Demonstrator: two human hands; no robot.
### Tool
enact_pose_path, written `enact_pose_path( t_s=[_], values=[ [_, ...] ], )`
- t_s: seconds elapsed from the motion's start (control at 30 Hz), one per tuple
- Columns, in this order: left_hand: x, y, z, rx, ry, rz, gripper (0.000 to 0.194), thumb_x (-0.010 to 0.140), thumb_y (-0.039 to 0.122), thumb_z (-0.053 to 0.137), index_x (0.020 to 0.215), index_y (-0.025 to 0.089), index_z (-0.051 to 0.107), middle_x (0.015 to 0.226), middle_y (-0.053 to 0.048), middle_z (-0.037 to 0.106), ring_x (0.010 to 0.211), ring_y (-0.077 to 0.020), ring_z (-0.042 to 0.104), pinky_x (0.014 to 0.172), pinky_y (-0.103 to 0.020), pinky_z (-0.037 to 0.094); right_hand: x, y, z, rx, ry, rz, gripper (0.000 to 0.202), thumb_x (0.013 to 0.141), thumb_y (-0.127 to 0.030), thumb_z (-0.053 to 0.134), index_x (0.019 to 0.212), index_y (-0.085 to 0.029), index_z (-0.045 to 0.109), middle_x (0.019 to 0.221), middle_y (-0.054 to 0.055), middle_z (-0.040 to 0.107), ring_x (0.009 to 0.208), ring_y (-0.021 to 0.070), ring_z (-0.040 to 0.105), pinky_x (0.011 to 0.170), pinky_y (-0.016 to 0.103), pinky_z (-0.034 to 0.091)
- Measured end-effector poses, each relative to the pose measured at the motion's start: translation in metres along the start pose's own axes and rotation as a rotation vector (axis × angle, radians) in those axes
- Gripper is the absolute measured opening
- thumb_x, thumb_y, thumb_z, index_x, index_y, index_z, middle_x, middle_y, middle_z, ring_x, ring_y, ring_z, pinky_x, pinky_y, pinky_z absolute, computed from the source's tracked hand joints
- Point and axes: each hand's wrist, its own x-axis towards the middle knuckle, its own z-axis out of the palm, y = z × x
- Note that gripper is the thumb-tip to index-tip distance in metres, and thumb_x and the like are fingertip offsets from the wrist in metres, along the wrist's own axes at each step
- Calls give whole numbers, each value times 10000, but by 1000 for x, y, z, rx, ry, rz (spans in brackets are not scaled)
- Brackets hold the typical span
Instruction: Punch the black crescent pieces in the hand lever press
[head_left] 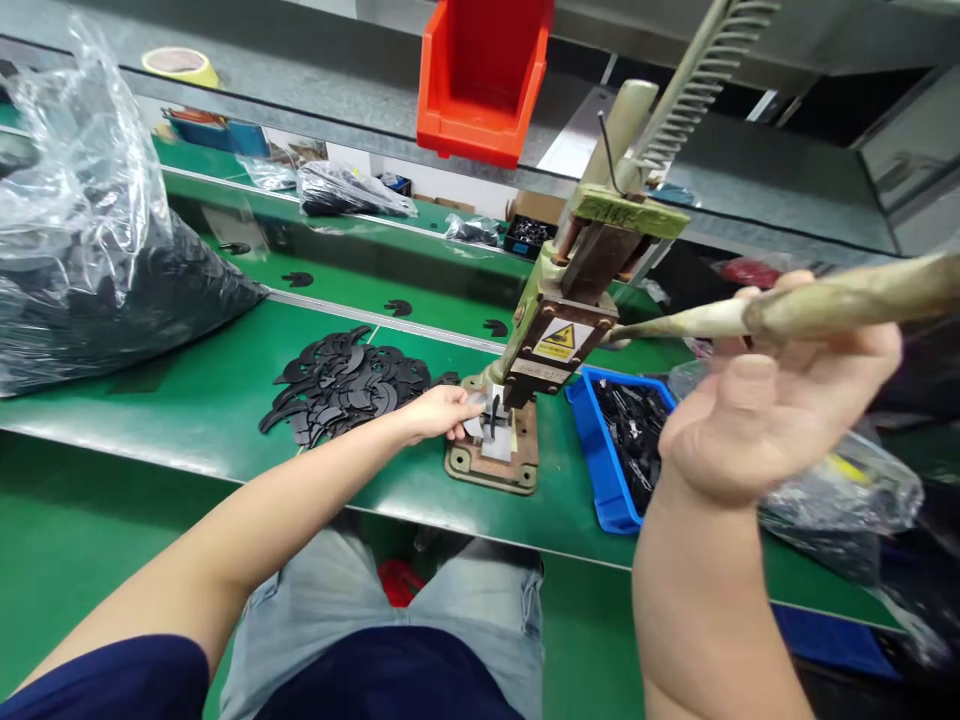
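Observation:
At the centre stands a hand-operated press (551, 330) with a yellow warning label and a long lever (832, 300) reaching to the right. My right hand (780, 400) is raised, palm toward me, its fingers curled around the lever. My left hand (439, 412) pinches a flat curved piece (474, 418) at the small metal fixture (497, 440) under the press head. Part of that piece is hidden by the fingers and the fixture. Just left of the press lies a pile of black curved flat pieces (349, 385), close to my left forearm.
A blue bin (600, 450) of black parts sits right of the press. A big clear bag (90, 260) of dark parts fills the left side. Several black pieces (397, 307) lie spaced along the green strip behind. An orange bin (484, 85) hangs at the shelf edge above.

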Motion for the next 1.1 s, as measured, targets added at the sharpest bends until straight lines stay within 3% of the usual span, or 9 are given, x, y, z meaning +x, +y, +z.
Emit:
enact_pose_path(
  t_s=[0.1, 0.17, 0.23, 0.37, 0.57, 0.73, 0.9, 0.97, 1.1],
  values=[
    [-35, 6, -9, -8, -6, 82, 464, 881, 579, 778, 782, 199, 530, 527, 18, 655, 433, -92, 571, 449, -177, 411, -42, 14, -6, -24, 16, 177, 503, 911, -374, 738, 1370, -286, 551, 1349, 107, 612, 1253, 257, 653, 1130, 519, 539],
    [-58, 9, -14, -7, -14, 114, 475, 879, 608, 762, 790, 204, 530, 536, 24, 652, 446, -99, 583, 454, -181, 421, -90, 21, -4, -15, -146, 409, 383, 908, -369, 744, 1249, -254, 616, 1138, 71, 679, 1068, 214, 703, 1050, 492, 589],
    [-78, 11, -14, -8, -20, 134, 481, 874, 624, 756, 793, 208, 528, 538, 33, 640, 458, -105, 596, 453, -182, 421, -137, 20, 4, 49, -355, 580, 347, 921, -367, 729, 1234, -252, 636, 1107, 76, 718, 994, 202, 731, 946, 438, 636],
    [-101, 11, -7, -19, -34, 137, 495, 854, 638, 764, 787, 213, 520, 526, 43, 610, 465, -118, 612, 449, -187, 417, -192, 4, 30, 151, -579, 726, 300, 901, -436, 745, 1126, -248, 682, 1005, 76, 760, 865, 207, 743, 776, 372, 655],
    [-110, 5, 3, -23, -60, 101, 524, 834, 685, 756, 787, 216, 527, 502, 36, 615, 419, -113, 575, 443, -199, 428, -207, -9, 47, 167, -597, 762, 238, 966, -467, 637, 962, -229, 642, 890, 60, 708, 754, 185, 667, 701, 352, 599],
    [-110, 6, 1, -4, -118, 54, 546, 834, 713, 742, 789, 218, 514, 479, 40, 594, 417, -120, 584, 422, -190, 378, -212, -13, 38, 139, -645, 693, 214, 995, -441, 579, 988, -234, 630, 931, 58, 711, 807, 186, 671, 768, 357, 594],
    [-109, 9, -2, 117, -129, 62, 526, 849, 707, 716, 802, 228, 504, 516, 37, 598, 449, -138, 593, 445, -219, 401, -200, -12, 24, 63, -738, 550, 178, 995, -373, 579, 1064, -233, 665, 967, 61, 733, 890, 205, 683, 854, 378, 561],
    [-111, 9, -1, 180, -62, 107, 463, 885, 659, 697, 860, 228, 528, 565, 43, 602, 495, -144, 598, 484, -239, 432, -193, -11, 17, 31, -779, 487, 171, 994, -351, 577, 1066, -231, 675, 964, 65, 732, 895, 209, 673, 859, 384, 537],
    [-120, 12, 8, 459, 294, 411, 325, 916, 530, 703, 998, 229, 612, 867, -17, 667, 803, -183, 636, 741, -305, 514, -186, -9, 11, -11, -830, 411, 154, 1014, -324, 541, 1016, -228, 661, 906, 63, 706, 843, 201, 636, 825, 383, 508]
  ],
)
